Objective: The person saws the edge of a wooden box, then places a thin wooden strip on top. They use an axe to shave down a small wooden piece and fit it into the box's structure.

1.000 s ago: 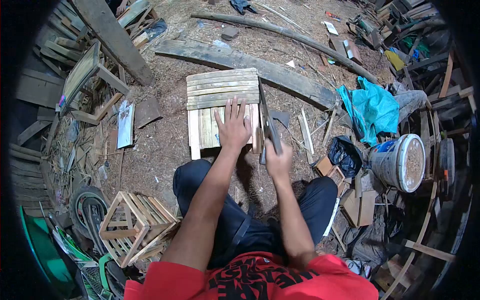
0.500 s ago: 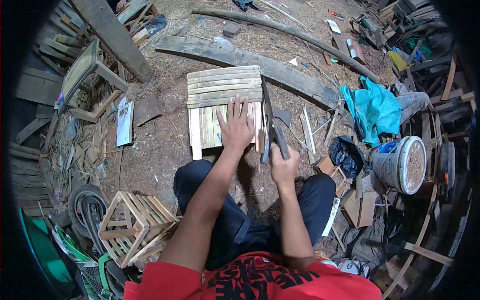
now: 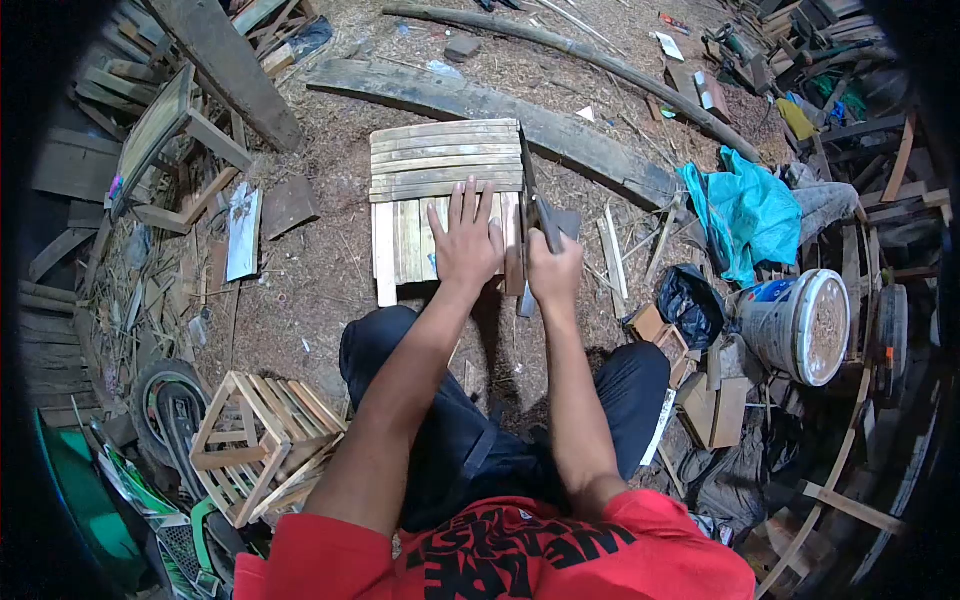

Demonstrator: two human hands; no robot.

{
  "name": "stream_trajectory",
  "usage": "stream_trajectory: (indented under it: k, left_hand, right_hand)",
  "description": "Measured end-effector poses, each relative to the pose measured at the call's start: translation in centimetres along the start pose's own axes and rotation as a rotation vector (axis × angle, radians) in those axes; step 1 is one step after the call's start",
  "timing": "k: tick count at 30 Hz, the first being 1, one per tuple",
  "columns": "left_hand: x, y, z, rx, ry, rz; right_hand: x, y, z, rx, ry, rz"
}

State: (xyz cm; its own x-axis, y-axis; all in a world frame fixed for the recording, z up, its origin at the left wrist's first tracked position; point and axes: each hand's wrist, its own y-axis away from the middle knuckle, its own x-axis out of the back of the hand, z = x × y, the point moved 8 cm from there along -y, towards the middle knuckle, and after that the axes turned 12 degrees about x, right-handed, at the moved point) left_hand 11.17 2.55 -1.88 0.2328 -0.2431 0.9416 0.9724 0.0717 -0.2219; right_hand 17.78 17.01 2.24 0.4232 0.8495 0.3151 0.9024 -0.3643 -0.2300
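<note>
A small slatted wooden piece (image 3: 446, 160), like a little house with a sloped slat roof, rests on the dirt floor in front of me. My left hand (image 3: 467, 240) presses on its slats with the palm down and fingers spread. On its right side my right hand (image 3: 555, 270) is closed round the handle of a hand saw (image 3: 543, 222). The saw's dark, narrow blade runs along the right edge of the slats; its teeth cannot be made out. A dark flat piece (image 3: 567, 222) lies just right of the saw.
Beyond the slatted piece lies a long plank (image 3: 480, 115), with a pole (image 3: 600, 70) behind it. To the right are a teal tarp (image 3: 745, 215), a white bucket (image 3: 822, 328) and a black bag (image 3: 690, 305). A slatted wooden crate (image 3: 265, 445) stands at left.
My right hand has pushed the saw forward, away from me, along the right edge of the wooden piece. My left hand stays pressed on the slats. The view has shifted slightly.
</note>
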Motion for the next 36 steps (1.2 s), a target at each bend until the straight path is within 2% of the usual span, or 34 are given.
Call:
stream_trajectory:
  k: [2,4,6,8,9,11,17,23,26,29,32,33,36]
  left_hand:
    - [0.2,0.0,-0.2,-0.002,0.019,0.007]
    - [0.1,-0.3,-0.1,-0.007,0.029,0.014]
    - [0.0,0.0,-0.1,-0.003,0.022,0.006]
    - [0.1,-0.2,0.2,0.0,0.03,-0.014]
    - [0.2,0.0,0.2,0.004,0.036,-0.031]
    - [0.2,0.3,0.3,-0.007,0.032,-0.032]
    - [0.2,0.2,0.0,-0.009,0.011,0.004]
    - [0.0,0.1,-0.1,0.001,0.017,-0.002]
    - [0.3,0.1,0.2,-0.017,0.017,-0.029]
    - [0.1,-0.1,0.2,-0.011,0.038,-0.016]
    - [0.4,0.5,0.3,-0.017,0.051,0.003]
    - [0.3,0.0,0.4,-0.019,0.046,0.023]
    - [0.5,0.8,0.1,-0.055,0.034,0.011]
  right_hand:
    - [0.1,-0.2,-0.8,0.03,0.019,0.025]
    - [1.7,2.6,-1.9,0.037,-0.007,0.024]
    - [2.6,3.9,-2.7,-0.008,-0.039,0.036]
    - [2.2,3.3,-2.9,-0.078,-0.094,0.076]
    - [1.5,1.5,-2.6,0.08,-0.038,0.085]
    - [-0.3,-1.5,0.8,-0.019,-0.013,0.036]
    - [3.2,5.3,-2.6,-0.029,-0.001,0.025]
    - [-0.6,-1.6,-0.5,-0.04,-0.018,0.014]
    - [1.4,1.5,-2.7,0.06,-0.039,-0.002]
    - [2.8,5.4,-2.5,0.05,-0.091,0.119]
    - [-0.3,0.0,0.1,-0.038,-0.017,0.035]
    - [-0.9,-2.1,-0.3,0.05,-0.08,0.064]
    - [-0.5,-1.4,1.0,0.089,-0.055,0.075]
